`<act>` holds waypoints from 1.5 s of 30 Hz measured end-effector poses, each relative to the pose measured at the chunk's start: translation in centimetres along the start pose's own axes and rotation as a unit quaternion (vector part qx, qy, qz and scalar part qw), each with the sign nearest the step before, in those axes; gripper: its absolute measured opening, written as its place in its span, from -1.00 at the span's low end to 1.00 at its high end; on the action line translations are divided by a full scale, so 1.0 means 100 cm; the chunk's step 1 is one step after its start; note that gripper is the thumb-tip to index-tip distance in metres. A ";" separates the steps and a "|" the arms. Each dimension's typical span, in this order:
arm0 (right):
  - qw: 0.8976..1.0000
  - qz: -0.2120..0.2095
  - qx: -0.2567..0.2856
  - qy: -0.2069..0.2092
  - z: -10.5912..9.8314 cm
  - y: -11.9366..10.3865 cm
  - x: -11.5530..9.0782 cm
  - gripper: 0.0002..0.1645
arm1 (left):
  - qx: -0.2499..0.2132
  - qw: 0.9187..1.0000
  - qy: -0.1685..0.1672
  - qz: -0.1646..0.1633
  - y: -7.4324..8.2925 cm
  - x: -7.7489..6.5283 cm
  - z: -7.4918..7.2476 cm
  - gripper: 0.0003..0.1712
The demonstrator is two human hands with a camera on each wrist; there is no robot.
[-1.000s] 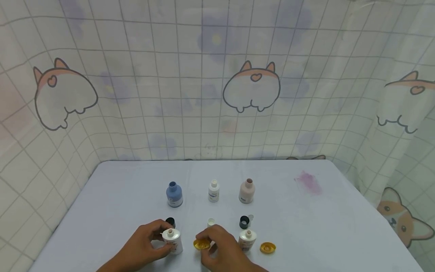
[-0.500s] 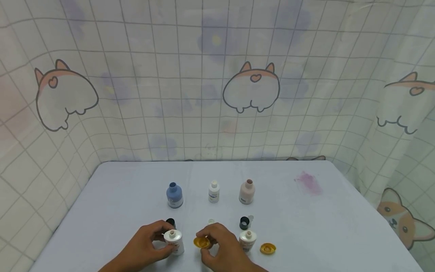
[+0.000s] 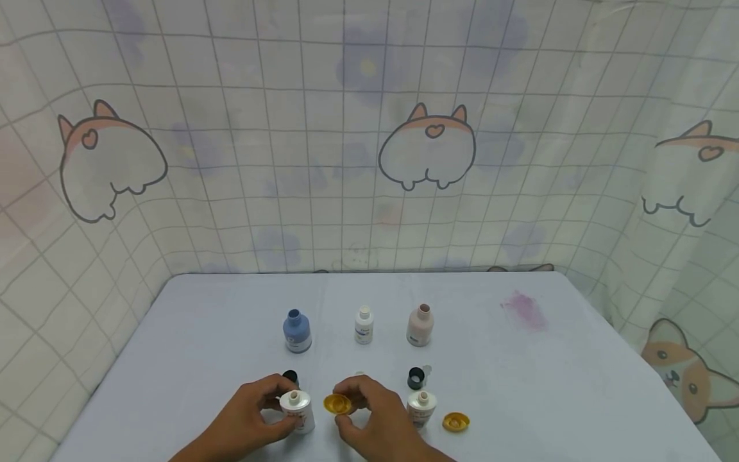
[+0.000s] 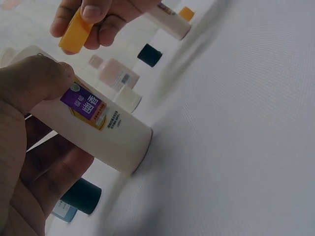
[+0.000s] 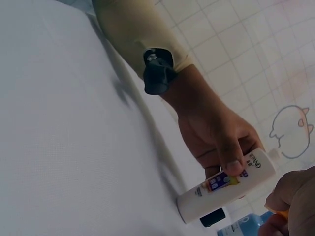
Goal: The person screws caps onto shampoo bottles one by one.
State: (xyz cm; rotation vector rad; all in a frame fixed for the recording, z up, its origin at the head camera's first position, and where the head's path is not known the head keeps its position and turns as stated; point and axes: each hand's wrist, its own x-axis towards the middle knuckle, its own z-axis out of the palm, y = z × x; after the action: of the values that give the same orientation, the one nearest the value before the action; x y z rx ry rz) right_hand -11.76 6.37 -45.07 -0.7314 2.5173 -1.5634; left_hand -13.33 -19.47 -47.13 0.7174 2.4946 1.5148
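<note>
My left hand (image 3: 245, 414) grips a white bottle (image 3: 306, 420) standing on the table, thumb across its front and fingers behind. The bottle's neck is uncapped, and a purple label (image 4: 83, 103) shows beside the thumb in the left wrist view. Just to its right, my right hand (image 3: 383, 420) pinches a yellow cap (image 3: 337, 404) between thumb and fingers, its hollow underside facing the head camera. The cap is apart from the bottle's neck. In the right wrist view, my fingers hide most of this cap.
Behind stand a blue bottle (image 3: 297, 333), a small white bottle (image 3: 364, 327) and a pinkish bottle (image 3: 419, 327). Black caps (image 3: 416, 378) lie nearer. Right of my right hand are a second white bottle (image 3: 421, 407) and another yellow cap (image 3: 456, 421) on the white table (image 3: 548, 385).
My right hand has shifted slightly left and up with the yellow cap, closer to the bottle. The held bottle has slid a little right. A small white cap behind my right hand is now mostly hidden.
</note>
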 end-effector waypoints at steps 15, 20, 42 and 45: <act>1.000 -0.015 0.014 0.010 0.000 -0.005 0.002 -0.63 | 0.014 1.000 -0.004 -0.023 0.002 0.000 0.000 -0.57; 0.999 -0.043 0.027 0.011 0.000 -0.007 0.003 -0.62 | 0.014 1.000 -0.002 -0.025 0.003 0.000 0.000 -0.56; 0.996 -0.037 0.082 0.009 0.003 -0.018 0.009 -0.54 | 0.026 0.999 -0.002 -0.031 0.002 0.001 0.000 -0.55; 0.996 -0.019 0.086 0.007 0.003 -0.019 0.010 -0.54 | 0.022 0.999 -0.001 -0.030 0.001 0.000 0.000 -0.55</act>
State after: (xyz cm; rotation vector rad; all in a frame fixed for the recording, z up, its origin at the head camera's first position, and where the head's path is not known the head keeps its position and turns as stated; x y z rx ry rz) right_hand -11.89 4.99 -43.44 -0.7532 2.3532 -1.7755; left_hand -13.33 -19.41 -47.06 0.6454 2.5312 1.4417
